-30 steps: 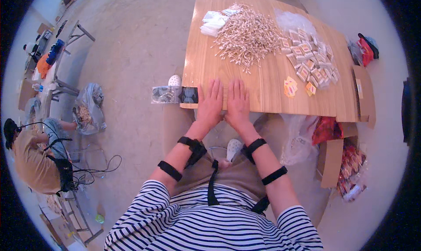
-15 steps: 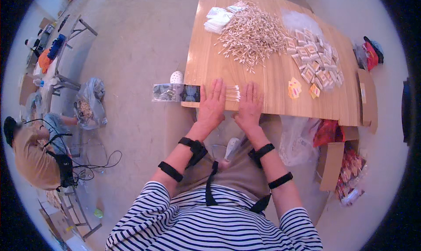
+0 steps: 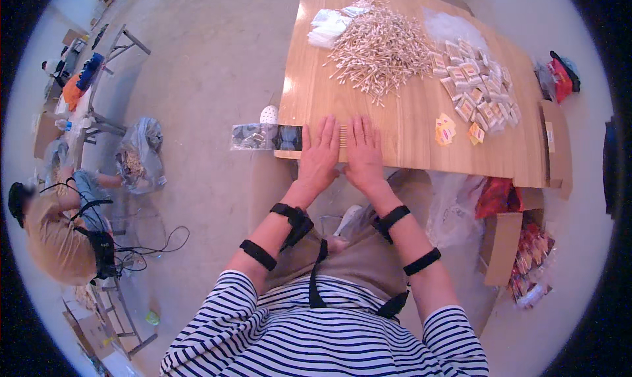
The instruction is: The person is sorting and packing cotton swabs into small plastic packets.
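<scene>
Side by side near the table's front edge, both my hands lie flat with fingers stretched out and pointing away from me. Between them shows a narrow strip of a row of cotton swabs (image 3: 343,137); my left hand (image 3: 320,152) covers one end and my right hand (image 3: 363,152) the other. Left of my left hand, a flat strip of clear and dark plastic (image 3: 288,138) reaches past the table's left edge. Farther back rises a large heap of loose cotton swabs (image 3: 382,48). What lies beneath my palms is hidden.
On the wooden table (image 3: 408,133) are clear bags (image 3: 329,28), many packed swab bundles (image 3: 480,87) and yellow-orange cards (image 3: 445,129). An open carton (image 3: 503,245) stands below on the right. At far left a person (image 3: 62,232) sits beside a bag of swabs (image 3: 139,156).
My right hand has slid left, nearer my left hand, over the swabs that showed between them. My left hand stays almost in place, still flat.
</scene>
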The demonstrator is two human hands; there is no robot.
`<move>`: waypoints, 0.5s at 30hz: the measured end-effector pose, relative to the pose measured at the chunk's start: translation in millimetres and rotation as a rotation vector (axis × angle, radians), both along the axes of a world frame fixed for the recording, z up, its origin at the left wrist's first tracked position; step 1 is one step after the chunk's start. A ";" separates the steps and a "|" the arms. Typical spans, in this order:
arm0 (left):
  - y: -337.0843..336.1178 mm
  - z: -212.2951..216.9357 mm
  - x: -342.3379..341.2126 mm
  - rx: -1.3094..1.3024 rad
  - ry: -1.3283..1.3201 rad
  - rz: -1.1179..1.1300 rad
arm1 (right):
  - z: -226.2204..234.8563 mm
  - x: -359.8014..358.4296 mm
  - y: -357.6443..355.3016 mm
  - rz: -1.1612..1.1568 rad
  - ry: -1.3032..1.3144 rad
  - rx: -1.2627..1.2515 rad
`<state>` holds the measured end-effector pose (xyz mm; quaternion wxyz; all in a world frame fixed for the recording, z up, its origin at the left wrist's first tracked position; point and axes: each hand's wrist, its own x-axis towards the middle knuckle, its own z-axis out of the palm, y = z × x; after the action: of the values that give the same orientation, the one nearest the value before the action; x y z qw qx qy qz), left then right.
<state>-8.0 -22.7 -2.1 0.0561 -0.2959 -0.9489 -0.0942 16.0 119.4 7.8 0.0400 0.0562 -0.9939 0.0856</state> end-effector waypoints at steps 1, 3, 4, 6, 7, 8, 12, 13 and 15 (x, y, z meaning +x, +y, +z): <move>-2.1 -3.2 0.0 0.046 0.023 0.000 | -1.6 -0.5 -1.8 0.006 0.001 -0.004; -3.4 -0.1 1.7 0.068 -0.021 0.022 | -5.5 -1.6 -1.3 -0.012 0.009 -0.006; -4.7 1.4 3.5 0.091 -0.067 0.044 | -7.5 -1.2 -1.5 -0.008 0.009 -0.008; -10.4 14.3 10.9 0.027 -0.095 0.081 | -5.7 1.3 -0.5 -0.001 0.049 -0.004; -11.9 18.2 13.1 -0.035 -0.122 0.120 | -5.0 1.6 0.7 -0.002 0.046 -0.006; -13.5 18.6 14.5 -0.038 -0.124 0.126 | -3.6 1.4 -0.4 -0.010 0.050 -0.015; -13.5 19.5 17.4 -0.078 -0.083 0.153 | -0.2 2.8 -1.8 0.002 0.050 -0.014; -12.2 19.8 17.0 -0.103 -0.076 0.151 | -4.6 0.8 -2.4 0.002 0.047 -0.016; -13.4 13.0 15.0 -0.090 -0.061 0.152 | -10.5 -5.3 -10.0 0.086 0.143 -0.037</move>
<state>7.0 -36.1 11.0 0.0210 -0.2221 -0.9732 -0.0561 10.7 109.4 -2.8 0.1084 0.1039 -0.9835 0.1013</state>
